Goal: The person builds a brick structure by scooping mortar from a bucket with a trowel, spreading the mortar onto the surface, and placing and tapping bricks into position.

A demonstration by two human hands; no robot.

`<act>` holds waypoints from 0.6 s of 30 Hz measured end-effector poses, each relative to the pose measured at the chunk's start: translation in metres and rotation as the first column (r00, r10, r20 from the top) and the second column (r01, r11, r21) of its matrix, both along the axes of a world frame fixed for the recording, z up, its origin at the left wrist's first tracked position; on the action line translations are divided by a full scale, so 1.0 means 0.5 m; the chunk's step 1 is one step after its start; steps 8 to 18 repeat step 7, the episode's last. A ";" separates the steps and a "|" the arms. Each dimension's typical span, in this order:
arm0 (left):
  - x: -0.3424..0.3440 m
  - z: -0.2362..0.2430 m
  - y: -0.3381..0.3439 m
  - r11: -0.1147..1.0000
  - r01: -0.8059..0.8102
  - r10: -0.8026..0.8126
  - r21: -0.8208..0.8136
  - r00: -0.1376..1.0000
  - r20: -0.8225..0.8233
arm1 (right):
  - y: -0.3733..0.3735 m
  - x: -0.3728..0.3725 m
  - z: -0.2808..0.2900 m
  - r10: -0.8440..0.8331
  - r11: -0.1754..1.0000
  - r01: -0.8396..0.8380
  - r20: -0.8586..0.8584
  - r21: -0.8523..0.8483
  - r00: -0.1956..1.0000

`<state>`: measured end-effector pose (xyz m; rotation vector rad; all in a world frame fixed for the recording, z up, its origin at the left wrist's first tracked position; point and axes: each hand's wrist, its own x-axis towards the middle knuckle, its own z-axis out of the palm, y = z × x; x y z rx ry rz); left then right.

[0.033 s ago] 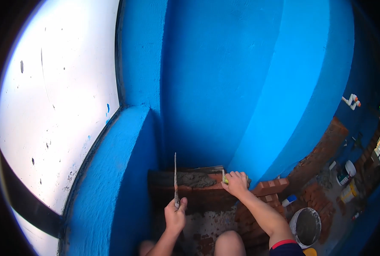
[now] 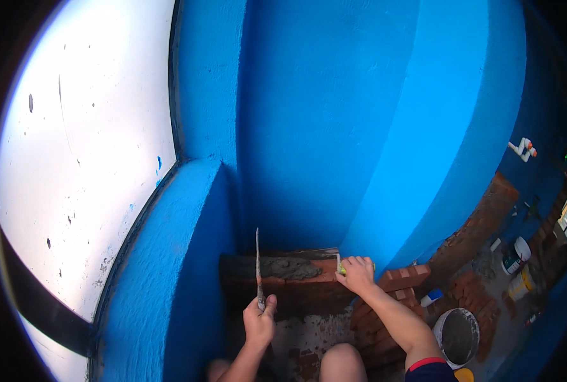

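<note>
My left hand [image 2: 258, 323] is closed round the lower end of a thin, upright, mortar-crusted tool [image 2: 258, 258]; it shows edge-on, so its exact kind is unclear. In my right hand [image 2: 358, 275] is the yellow-green handle of what looks like a trowel [image 2: 339, 262], with a pale bent shank and a thin blade edge-on. The trowel is over the right end of a low brick wall [image 2: 325, 272]. Grey mortar [image 2: 290, 268] lies along the top of that wall, between the two hands. Bare red brick shows to the right of the mortar.
Blue walls [image 2: 321, 127] enclose the work on the far side and left, beside a bright white panel [image 2: 86, 127]. At right stand a bucket of grey mortar [image 2: 457, 337], stacked bricks [image 2: 405, 277], a blue-and-white container [image 2: 432, 297] and more buckets [image 2: 516, 254].
My right hand has shifted slightly right with the trowel. The left hand keeps nearly the same pose; the whole view has drifted a little.
</note>
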<state>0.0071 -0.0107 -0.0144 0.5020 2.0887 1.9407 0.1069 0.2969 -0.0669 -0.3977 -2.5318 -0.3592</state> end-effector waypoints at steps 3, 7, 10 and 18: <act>-0.013 -0.026 -0.001 0.996 -0.003 0.000 0.085 1.000 0.028 | 0.038 0.150 0.027 -0.143 0.990 0.142 0.047 0.021 0.989; -0.014 -0.045 0.003 0.986 0.029 -0.044 0.165 0.995 0.088 | 0.020 0.372 0.088 -0.277 0.960 0.279 -0.132 -0.002 0.952; -0.014 -0.045 0.003 0.986 0.029 -0.044 0.165 0.995 0.088 | 0.020 0.372 0.088 -0.277 0.960 0.279 -0.132 -0.002 0.952; -0.014 -0.045 0.003 0.986 0.029 -0.044 0.165 0.995 0.088 | 0.020 0.372 0.088 -0.277 0.960 0.279 -0.132 -0.002 0.952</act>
